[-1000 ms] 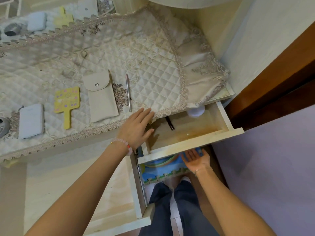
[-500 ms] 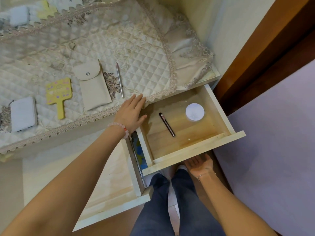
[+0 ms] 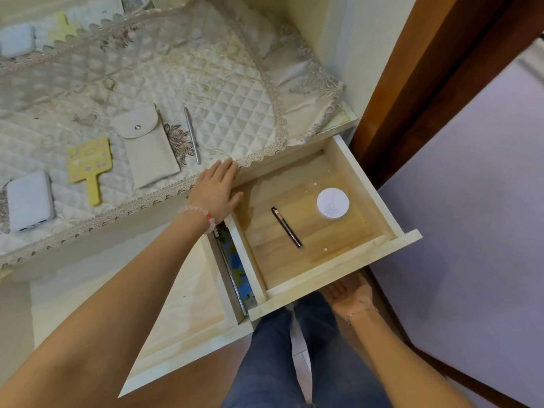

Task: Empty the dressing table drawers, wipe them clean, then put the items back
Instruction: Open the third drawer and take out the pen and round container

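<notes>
The small right drawer [image 3: 332, 279] of the dressing table stands pulled far out. On its wooden bottom lie a dark cosmetic pencil [image 3: 286, 227] and a round white jar [image 3: 333, 203]. My left hand [image 3: 216, 192] rests flat on the lace edge of the table cloth, just left of the drawer, holding nothing. My right hand [image 3: 350, 295] is palm up beneath the drawer's front panel, its fingertips hidden under the panel.
A wide middle drawer [image 3: 182, 343] is also out, on the left. On the quilted cloth [image 3: 206, 83] lie a beige pouch [image 3: 147, 151], a silver pen [image 3: 192, 135], a yellow hand mirror [image 3: 88, 166] and a white power bank [image 3: 29, 200]. A brown door frame [image 3: 412, 83] stands right.
The right drawer has slid out from nearly closed, revealing the pencil and the white jar. My right hand has come back with its front. My left hand has stayed on the table edge.
</notes>
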Tool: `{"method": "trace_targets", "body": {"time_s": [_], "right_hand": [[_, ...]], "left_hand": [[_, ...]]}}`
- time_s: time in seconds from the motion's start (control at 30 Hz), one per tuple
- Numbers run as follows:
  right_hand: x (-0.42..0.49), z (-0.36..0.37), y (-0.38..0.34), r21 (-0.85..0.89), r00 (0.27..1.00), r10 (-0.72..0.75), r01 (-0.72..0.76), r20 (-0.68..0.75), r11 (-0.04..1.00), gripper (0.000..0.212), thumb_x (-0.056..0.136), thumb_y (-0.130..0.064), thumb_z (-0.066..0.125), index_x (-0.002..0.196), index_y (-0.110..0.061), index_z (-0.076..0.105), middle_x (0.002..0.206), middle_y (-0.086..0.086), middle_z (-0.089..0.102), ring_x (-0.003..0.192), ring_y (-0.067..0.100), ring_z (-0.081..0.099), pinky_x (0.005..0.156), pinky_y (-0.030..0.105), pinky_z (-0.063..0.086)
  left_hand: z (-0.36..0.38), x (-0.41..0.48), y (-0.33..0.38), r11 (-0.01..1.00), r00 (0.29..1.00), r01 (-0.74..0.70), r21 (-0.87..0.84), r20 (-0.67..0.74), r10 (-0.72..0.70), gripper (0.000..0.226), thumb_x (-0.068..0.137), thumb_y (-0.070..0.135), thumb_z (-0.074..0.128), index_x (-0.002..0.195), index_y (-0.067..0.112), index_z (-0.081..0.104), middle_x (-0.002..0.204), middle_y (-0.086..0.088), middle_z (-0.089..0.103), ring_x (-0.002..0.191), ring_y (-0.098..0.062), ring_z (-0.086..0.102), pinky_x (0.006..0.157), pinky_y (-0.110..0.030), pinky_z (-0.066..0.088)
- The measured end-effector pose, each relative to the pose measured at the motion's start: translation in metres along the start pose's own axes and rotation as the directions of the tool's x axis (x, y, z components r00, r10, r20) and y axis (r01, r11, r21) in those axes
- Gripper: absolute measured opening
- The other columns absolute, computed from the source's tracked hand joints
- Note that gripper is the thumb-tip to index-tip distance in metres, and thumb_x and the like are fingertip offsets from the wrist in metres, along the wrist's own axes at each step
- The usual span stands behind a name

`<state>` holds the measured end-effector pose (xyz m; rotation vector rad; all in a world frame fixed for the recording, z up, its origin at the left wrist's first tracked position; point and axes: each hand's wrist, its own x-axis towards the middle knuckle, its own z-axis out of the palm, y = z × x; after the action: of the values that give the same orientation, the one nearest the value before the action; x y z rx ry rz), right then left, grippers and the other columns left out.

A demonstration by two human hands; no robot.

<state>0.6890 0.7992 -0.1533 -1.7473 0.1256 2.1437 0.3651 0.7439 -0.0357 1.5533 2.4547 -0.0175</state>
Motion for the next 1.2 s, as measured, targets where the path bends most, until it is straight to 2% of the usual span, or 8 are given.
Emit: {"method": "trace_targets", "body": {"time_s": [0.17, 0.33, 0.53, 0.6, 0.7, 0.87, 1.03, 1.2], "right_hand": [[-0.007, -0.003, 0.002, -0.022, 1.000, -0.004, 0.005, 0.024, 1.000, 0.049, 0.092, -0.045, 0.045, 0.126, -0.012, 0.053, 0.110, 0.015, 0.061, 0.105, 0.031, 0.057, 0.101, 0.046, 0.041], [-0.020, -0.008, -0.009, -0.098, 0.996, -0.027, 0.035, 0.087, 0.995, 0.053, 0.094, -0.048, 0.040, 0.132, -0.012, 0.046, 0.130, 0.013, 0.052, 0.120, 0.028, 0.049, 0.108, 0.044, 0.033], [-0.057, -0.010, -0.034, -0.306, 0.961, -0.269, 0.275, 0.061, 0.912, 0.043, 0.096, -0.038, 0.042, 0.130, -0.013, 0.048, 0.115, 0.007, 0.059, 0.105, 0.024, 0.056, 0.096, 0.042, 0.041], [-0.072, -0.008, -0.048, -0.439, 0.855, -0.518, 0.474, 0.021, 0.764, 0.038, 0.097, -0.030, 0.043, 0.129, -0.011, 0.047, 0.124, 0.009, 0.054, 0.115, 0.026, 0.052, 0.097, 0.040, 0.042], [-0.095, 0.008, -0.069, -0.657, 0.583, -0.791, 0.672, 0.184, 0.342, 0.033, 0.098, -0.026, 0.044, 0.128, -0.013, 0.047, 0.129, 0.007, 0.049, 0.120, 0.020, 0.047, 0.097, 0.033, 0.039], [-0.103, 0.059, -0.091, -0.739, 0.327, -0.795, 0.639, 0.511, -0.212, 0.043, 0.093, -0.023, 0.053, 0.133, -0.013, 0.045, 0.132, 0.007, 0.049, 0.121, 0.023, 0.047, 0.091, 0.029, 0.037], [-0.077, 0.105, -0.095, -0.632, 0.385, -0.507, 0.561, 0.771, -0.535, 0.047, 0.091, -0.026, 0.055, 0.135, -0.014, 0.042, 0.138, 0.005, 0.045, 0.126, 0.024, 0.043, 0.096, 0.034, 0.042], [-0.038, 0.128, -0.105, -0.629, 0.562, -0.331, 0.497, 0.758, -0.598, 0.059, 0.087, -0.032, 0.059, 0.139, -0.019, 0.035, 0.144, 0.003, 0.040, 0.130, 0.025, 0.039, 0.102, 0.039, 0.041]], "left_hand": [[0.000, -0.002, 0.001, 1.000, 1.000, 0.006, -0.002, -0.010, -0.006, 0.065, 0.095, 0.036, 0.045, 0.148, 0.010, 0.017, 0.155, -0.008, 0.017, 0.143, -0.027, 0.013, 0.116, -0.041, 0.013], [-0.005, -0.015, 0.020, 0.998, 0.994, 0.003, -0.056, -0.107, -0.009, 0.056, 0.094, 0.031, 0.047, 0.143, 0.009, 0.031, 0.149, -0.009, 0.033, 0.138, -0.027, 0.028, 0.113, -0.041, 0.019], [0.000, -0.044, 0.052, 0.984, 0.986, -0.057, -0.168, -0.166, 0.029, 0.045, 0.094, 0.028, 0.047, 0.134, 0.008, 0.044, 0.132, -0.011, 0.053, 0.117, -0.028, 0.052, 0.100, -0.041, 0.037], [0.002, -0.053, 0.060, 0.972, 0.989, -0.036, -0.234, -0.149, 0.001, 0.044, 0.094, 0.027, 0.048, 0.134, 0.009, 0.043, 0.128, -0.010, 0.055, 0.104, -0.027, 0.058, 0.091, -0.038, 0.043], [0.006, -0.062, 0.072, 0.951, 0.989, -0.017, -0.310, -0.143, -0.029, 0.042, 0.094, 0.026, 0.048, 0.133, 0.011, 0.044, 0.126, -0.008, 0.057, 0.107, -0.025, 0.057, 0.088, -0.035, 0.043], [0.019, -0.064, 0.086, 0.880, 0.986, 0.087, -0.466, -0.085, -0.142, 0.041, 0.095, 0.030, 0.046, 0.133, 0.015, 0.044, 0.130, -0.003, 0.053, 0.118, -0.018, 0.050, 0.095, -0.031, 0.042], [0.038, -0.058, 0.099, 0.715, 0.952, 0.270, -0.645, 0.065, -0.301, 0.039, 0.094, 0.032, 0.049, 0.130, 0.017, 0.047, 0.129, 0.001, 0.053, 0.117, -0.014, 0.050, 0.098, -0.033, 0.043], [0.061, -0.043, 0.112, 0.415, 0.830, 0.505, -0.757, 0.295, -0.473, 0.039, 0.090, 0.027, 0.057, 0.127, 0.017, 0.048, 0.124, -0.001, 0.055, 0.108, -0.017, 0.053, 0.094, -0.035, 0.046]]}}
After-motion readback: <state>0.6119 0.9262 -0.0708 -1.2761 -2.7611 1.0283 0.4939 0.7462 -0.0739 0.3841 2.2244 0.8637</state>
